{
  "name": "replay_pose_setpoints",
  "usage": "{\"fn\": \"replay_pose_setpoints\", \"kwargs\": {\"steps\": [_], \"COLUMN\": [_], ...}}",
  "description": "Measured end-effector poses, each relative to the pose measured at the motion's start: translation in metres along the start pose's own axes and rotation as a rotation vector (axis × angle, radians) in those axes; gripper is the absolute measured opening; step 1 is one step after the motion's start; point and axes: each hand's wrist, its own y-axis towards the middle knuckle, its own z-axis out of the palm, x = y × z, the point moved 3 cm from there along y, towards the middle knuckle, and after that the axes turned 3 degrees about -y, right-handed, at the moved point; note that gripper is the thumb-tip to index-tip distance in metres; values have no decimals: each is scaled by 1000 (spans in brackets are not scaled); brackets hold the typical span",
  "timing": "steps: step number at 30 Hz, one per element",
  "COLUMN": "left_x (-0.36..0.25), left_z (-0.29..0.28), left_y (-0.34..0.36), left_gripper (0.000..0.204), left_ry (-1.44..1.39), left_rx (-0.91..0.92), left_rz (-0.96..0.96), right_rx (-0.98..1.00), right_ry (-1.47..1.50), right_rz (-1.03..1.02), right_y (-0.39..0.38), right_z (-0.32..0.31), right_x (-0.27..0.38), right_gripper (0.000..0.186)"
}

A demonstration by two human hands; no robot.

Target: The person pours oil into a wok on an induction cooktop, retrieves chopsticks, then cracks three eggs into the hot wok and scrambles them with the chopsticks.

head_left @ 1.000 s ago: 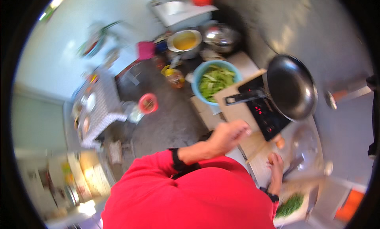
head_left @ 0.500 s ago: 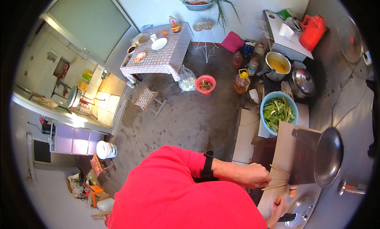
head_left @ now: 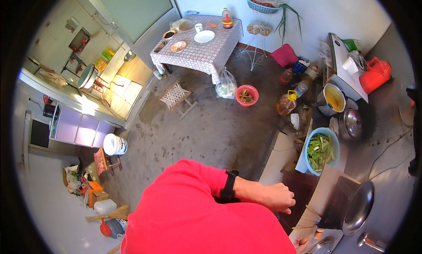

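Observation:
My left hand (head_left: 281,198) is closed in a loose fist over the dark hob area, palm side hidden, so I cannot tell whether it holds anything. Just beyond it lie thin wooden chopsticks (head_left: 304,227), apart from the hand. At the lower edge my right hand (head_left: 301,248) is partly cut off, its fingers curled round a brown egg (head_left: 303,241). Another brown egg (head_left: 319,231) rests on the counter beside it. A metal pot lid (head_left: 322,248) shows next to the right hand. The dark wok (head_left: 359,208) leans tilted against the wall side.
Beyond the counter stands a blue basin (head_left: 337,144) of green leaves. Farther back are a pot (head_left: 327,105) of yellow liquid, a lidded pot (head_left: 351,124), a red thermos (head_left: 375,74) and an oil bottle (head_left: 285,104). A ladle (head_left: 369,243) lies at the right.
My view has turned, so the room and counter sit lower and the table farther right. My left hand has drawn away from the chopsticks. The right hand has slipped toward the lower edge.

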Motion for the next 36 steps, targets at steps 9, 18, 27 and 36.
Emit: {"fn": "replay_pose_setpoints", "kwargs": {"steps": [9,18,27,36], "left_x": [28,22,32,-27], "left_z": [-8,-4,-65,-146], "left_y": [-33,-37,-9,4], "left_gripper": [36,35,20,17], "left_ry": [43,45,-8,-512], "left_rx": [190,164,-305,-738], "left_rz": [47,8,-67,119], "right_rx": [-71,-70,-84,-59], "right_ry": [-33,-4,62,33], "right_rz": [-32,-41,-124,-151], "right_y": [-15,-21,-28,-23], "right_z": [16,12,2,1], "right_x": [12,5,-1,-6], "right_gripper": [39,40,42,39]}}
